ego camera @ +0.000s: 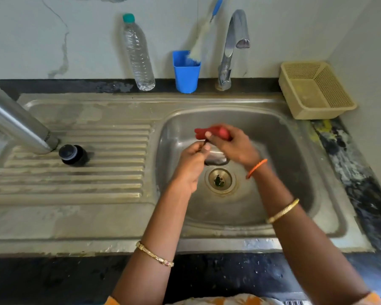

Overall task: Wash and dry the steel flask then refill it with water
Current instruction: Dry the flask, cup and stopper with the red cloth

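**Scrubbing a small flask part over the basin**

The right hand [233,146] is gripping a red scrub cloth [211,132], rubbing a small steel part [216,158] the left hand [194,159] is pinching; scrubbing would go best low over the drain. The tall steel flask [15,122] is lying at nine o'clock beside its black cap [72,154].

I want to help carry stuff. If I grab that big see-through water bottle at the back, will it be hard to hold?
Probably a bit. The plastic bottle looks nearly full, so it is likely heavy for its size. It is tall and narrow, so a bump could tip it. Its thin ribbed sides may squash when squeezed, though the green cap appears closed.
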The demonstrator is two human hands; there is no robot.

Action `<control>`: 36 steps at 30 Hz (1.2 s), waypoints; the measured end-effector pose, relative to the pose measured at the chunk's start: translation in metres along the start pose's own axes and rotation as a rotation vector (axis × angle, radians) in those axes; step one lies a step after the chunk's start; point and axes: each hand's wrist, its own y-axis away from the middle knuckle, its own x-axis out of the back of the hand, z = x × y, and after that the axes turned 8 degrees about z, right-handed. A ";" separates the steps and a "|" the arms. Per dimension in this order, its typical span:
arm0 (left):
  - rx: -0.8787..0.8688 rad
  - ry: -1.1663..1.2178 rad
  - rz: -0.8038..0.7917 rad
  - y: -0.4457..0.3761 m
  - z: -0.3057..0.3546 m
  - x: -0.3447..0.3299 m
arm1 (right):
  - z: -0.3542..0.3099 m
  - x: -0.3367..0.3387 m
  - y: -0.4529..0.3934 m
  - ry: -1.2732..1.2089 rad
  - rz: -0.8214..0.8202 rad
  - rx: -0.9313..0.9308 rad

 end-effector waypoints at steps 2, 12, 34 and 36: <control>-0.033 -0.016 0.010 0.002 -0.003 -0.001 | -0.006 0.017 -0.012 -0.025 -0.214 -0.171; -0.236 -0.009 0.129 0.004 0.009 -0.005 | -0.008 -0.006 0.011 -0.033 0.023 0.208; -0.976 -0.729 0.255 -0.008 0.034 0.003 | -0.033 0.005 0.018 -1.120 0.114 -0.724; -1.018 -0.739 0.216 -0.015 0.046 0.006 | -0.033 0.006 0.021 -1.137 0.119 -0.715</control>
